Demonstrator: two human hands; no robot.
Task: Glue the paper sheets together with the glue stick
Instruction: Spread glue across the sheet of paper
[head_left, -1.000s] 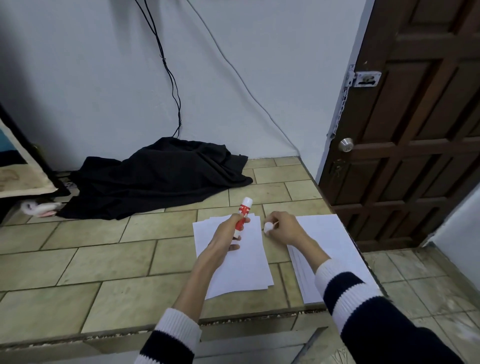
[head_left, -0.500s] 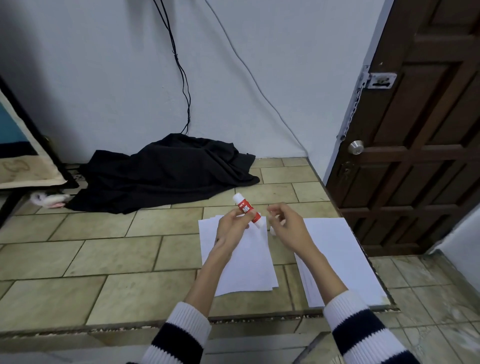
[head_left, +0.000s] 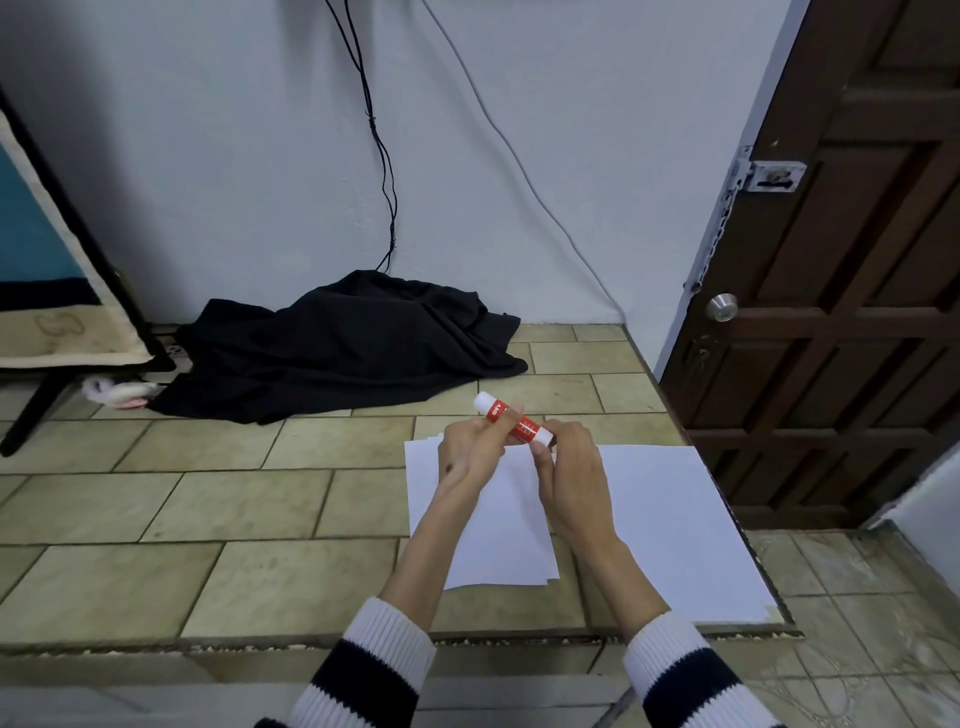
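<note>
Tiled counter, centre frame; my left hand and right hand pinch the glue stick; I can't read its red label.

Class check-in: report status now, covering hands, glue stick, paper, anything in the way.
Both hands, left and right, on glue stick. Stick tilted above paper sheets. Nothing in the way.
</note>
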